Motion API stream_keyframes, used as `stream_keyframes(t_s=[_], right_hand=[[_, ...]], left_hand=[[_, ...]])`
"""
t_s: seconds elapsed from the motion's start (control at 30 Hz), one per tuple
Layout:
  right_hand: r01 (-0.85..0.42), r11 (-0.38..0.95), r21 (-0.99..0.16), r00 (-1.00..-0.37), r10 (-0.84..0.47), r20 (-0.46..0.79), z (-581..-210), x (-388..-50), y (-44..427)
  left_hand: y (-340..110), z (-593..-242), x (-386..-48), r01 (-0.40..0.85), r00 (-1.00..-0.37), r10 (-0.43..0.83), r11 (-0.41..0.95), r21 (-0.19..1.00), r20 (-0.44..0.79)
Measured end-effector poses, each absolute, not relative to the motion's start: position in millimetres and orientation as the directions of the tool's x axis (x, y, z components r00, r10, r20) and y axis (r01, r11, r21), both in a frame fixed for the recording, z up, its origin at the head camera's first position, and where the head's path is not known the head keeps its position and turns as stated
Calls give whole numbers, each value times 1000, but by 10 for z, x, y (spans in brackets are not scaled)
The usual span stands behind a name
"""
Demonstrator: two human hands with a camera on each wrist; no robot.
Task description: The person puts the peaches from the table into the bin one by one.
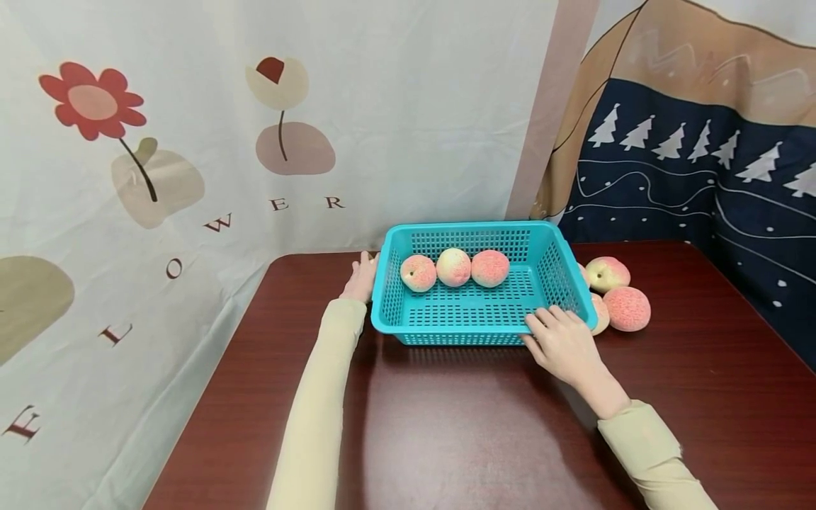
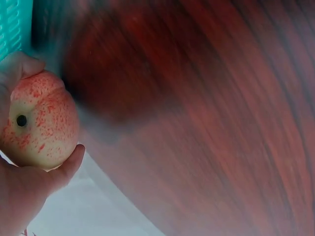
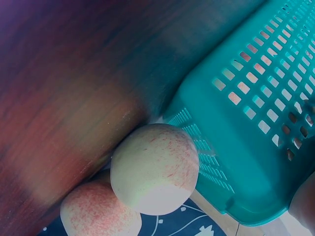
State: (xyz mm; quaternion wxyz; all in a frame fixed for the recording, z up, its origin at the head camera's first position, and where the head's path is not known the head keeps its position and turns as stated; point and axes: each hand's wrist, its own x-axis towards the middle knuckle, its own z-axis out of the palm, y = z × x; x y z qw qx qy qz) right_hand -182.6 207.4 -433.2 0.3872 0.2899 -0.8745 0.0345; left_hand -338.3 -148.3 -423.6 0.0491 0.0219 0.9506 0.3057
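Note:
A turquoise plastic basket (image 1: 548, 283) with slotted sides stands on the table, and three peaches (image 1: 454, 268) sit in a row inside it. At the basket's left side is my left hand (image 1: 361, 278). The left wrist view shows that hand gripping a red-speckled peach (image 2: 47, 125) between thumb and fingers, beside the basket wall (image 2: 15, 24); the head view hides this peach. My right hand (image 1: 564, 343) holds the basket's near rim close to the right corner, its fingers hooked over the edge. In the right wrist view only a sliver of that hand shows beside the basket.
Several more peaches (image 1: 627, 309) lie on the dark red wooden table (image 1: 484, 425) against the basket's right side. A pale curtain with flower prints (image 1: 408, 127) hangs behind, and a navy cloth with white trees (image 1: 669, 177) is at the back right.

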Motion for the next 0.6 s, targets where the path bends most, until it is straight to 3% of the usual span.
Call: stream_keyframes(t_s=[0.17, 0.6], right_hand=[[-545, 824, 156, -537, -486, 690, -4329, -1829, 2081], [-544, 823, 161, -533, -488, 691, -4327, -1821, 2086]], left_hand=[[-1569, -4207, -3490, 130, -990, 140, 922, 364, 0], [-1699, -3823, -3524, 110, -984, 67, 957, 267, 165]])
